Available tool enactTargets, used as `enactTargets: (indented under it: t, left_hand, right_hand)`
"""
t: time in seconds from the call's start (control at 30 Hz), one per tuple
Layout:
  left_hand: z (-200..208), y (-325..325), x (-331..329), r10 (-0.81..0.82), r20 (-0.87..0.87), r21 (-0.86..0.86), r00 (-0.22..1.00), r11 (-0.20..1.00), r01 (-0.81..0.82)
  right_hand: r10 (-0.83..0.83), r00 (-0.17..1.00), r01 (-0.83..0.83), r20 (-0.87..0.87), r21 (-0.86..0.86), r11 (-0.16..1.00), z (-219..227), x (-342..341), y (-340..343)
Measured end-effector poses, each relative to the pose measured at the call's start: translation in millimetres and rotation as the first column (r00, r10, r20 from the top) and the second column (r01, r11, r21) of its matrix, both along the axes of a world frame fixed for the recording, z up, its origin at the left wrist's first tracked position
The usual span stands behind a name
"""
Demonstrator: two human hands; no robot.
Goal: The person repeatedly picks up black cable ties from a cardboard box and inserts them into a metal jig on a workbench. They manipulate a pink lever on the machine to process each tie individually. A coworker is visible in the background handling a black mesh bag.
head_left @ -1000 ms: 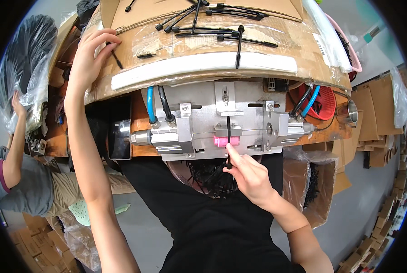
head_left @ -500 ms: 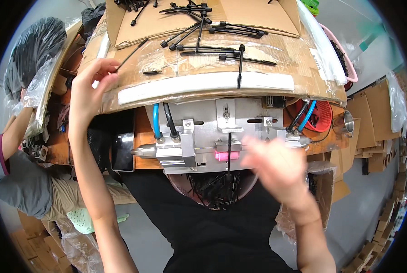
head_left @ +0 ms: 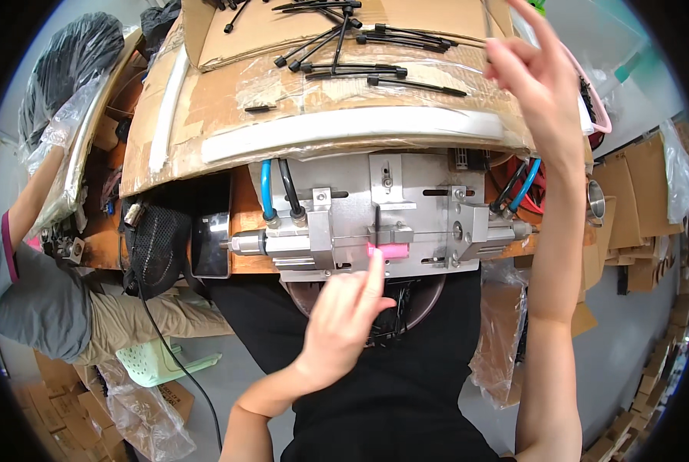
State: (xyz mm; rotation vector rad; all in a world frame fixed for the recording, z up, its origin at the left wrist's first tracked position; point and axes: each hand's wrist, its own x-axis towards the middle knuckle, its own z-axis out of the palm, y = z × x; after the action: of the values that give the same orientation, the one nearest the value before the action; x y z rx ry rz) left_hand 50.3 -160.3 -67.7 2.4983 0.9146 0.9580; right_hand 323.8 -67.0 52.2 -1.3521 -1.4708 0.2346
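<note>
My left hand (head_left: 338, 323) is over the near edge of the metal fixture (head_left: 429, 208). Its index finger stretches forward to the pink block (head_left: 393, 250), while the other fingers curl. The fingertip meets the near end of a thin black rod (head_left: 376, 223) standing in line with the fixture's middle bracket; the hand hides anything of the rod under it. My right hand (head_left: 544, 88) is raised at the right of the cardboard, index finger extended and the others bent, with nothing plainly held. Several black rods with knobbed ends (head_left: 352, 73) lie on the cardboard (head_left: 229, 85).
Blue air hoses (head_left: 267, 189) run into the fixture's sides. A bowl (head_left: 429, 308) of black pieces sits below its near edge. A black mesh pouch (head_left: 159, 246) and a dark tray (head_left: 211, 246) lie left. Another person's arm (head_left: 36, 189) reaches in at far left.
My left hand has come from the cardboard's left side to the fixture. My right hand has risen from the fixture to the upper right. The rod lying across the white strip is gone.
</note>
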Motion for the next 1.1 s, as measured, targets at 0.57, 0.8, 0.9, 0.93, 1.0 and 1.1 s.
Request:
enactTargets:
  t: [0.57, 0.8, 0.9, 0.93, 1.0, 1.1]
  left_hand:
    - [18.4, 10.0, 23.0, -0.005, -0.237, -0.007, 0.972, 1.0, 0.004]
    - [71.8, 194.2, 74.1, -0.148, 0.016, 0.293, 0.989, 0.946, 0.137]
    - [81.5, 212.2, 73.3, -0.288, -0.185, 0.161, 0.939, 0.934, 0.318]
    - [93.8, 207.3, 71.8, -0.345, -0.218, -0.005, 0.913, 0.936, 0.352]
    - [86.1, 209.1, 66.2, -0.317, -0.172, 0.179, 0.933, 0.921, 0.346]
    - [84.2, 207.8, 58.3, -0.325, -0.132, 0.236, 0.936, 0.907, 0.349]
  right_hand:
    - [-0.028, 0.996, 0.028, 0.09, 0.0, 1.0, -102.3, -89.8, -157.3]
    - [0.048, 0.977, -0.028, 0.206, -0.101, 0.995, -151.3, -127.6, -153.9]
    - [0.038, 0.97, -0.009, 0.239, -0.122, 0.993, -151.7, -128.7, -150.1]
    - [0.034, 0.97, -0.004, 0.242, -0.125, 0.992, -152.0, -128.0, -149.3]
    - [0.032, 0.968, 0.002, 0.249, -0.133, 0.991, -150.8, -126.8, -147.8]
    - [0.052, 0.962, -0.006, 0.268, -0.169, 0.986, -141.4, -121.0, -147.9]
